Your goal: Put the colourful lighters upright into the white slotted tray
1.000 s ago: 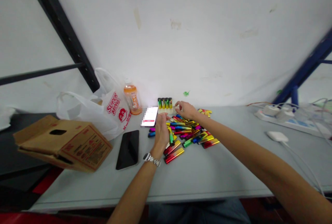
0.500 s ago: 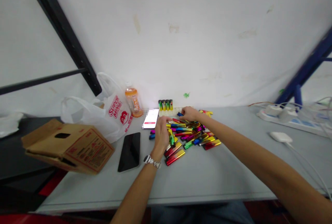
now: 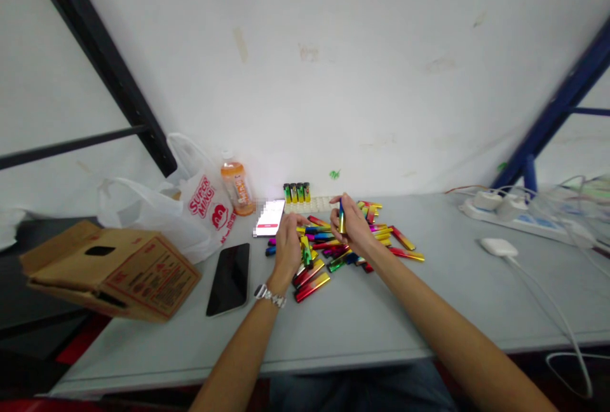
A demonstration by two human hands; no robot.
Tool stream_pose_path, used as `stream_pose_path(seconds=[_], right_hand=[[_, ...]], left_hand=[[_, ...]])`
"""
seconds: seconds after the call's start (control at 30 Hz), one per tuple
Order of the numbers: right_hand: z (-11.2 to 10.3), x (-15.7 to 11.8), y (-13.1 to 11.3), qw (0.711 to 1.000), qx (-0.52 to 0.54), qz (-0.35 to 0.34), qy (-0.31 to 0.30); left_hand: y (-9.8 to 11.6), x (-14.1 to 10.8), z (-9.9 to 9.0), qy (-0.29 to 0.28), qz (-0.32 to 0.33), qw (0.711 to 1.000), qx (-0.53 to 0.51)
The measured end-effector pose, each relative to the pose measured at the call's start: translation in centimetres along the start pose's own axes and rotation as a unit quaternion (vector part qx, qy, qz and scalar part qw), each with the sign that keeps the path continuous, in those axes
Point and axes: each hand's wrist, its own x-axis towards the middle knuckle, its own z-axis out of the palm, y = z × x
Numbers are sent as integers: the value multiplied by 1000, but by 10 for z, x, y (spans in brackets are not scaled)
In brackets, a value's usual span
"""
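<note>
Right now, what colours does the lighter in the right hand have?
Blue above, gold below: the lighter in the right hand shows best in the head view.

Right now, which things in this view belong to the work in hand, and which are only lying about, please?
In the work, it seems:
right hand, holding a blue-and-gold lighter
left hand, at the lighter pile
pale tray
four upright lighters

Probably lying about:
lit phone
dark phone
cardboard box
plastic bag
drink bottle
power strip
charger
</note>
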Motion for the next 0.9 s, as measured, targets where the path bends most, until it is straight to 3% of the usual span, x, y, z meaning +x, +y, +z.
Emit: stream_pose_path(seconds=[0.23, 0.47, 0.63, 0.9], right_hand=[[2, -17, 3, 998, 47, 44, -15], [-1, -17, 2, 983, 109, 143, -25], [-1, -20, 4, 984, 92, 155, -3], [9, -20, 4, 984, 60, 137, 93]], left_hand=[[-2, -1, 2, -15, -2, 1000, -10], [3, -2, 2, -22, -3, 1000, -15], [8, -3, 2, -46, 19, 999, 1], [13, -5, 3, -53, 35, 998, 4]])
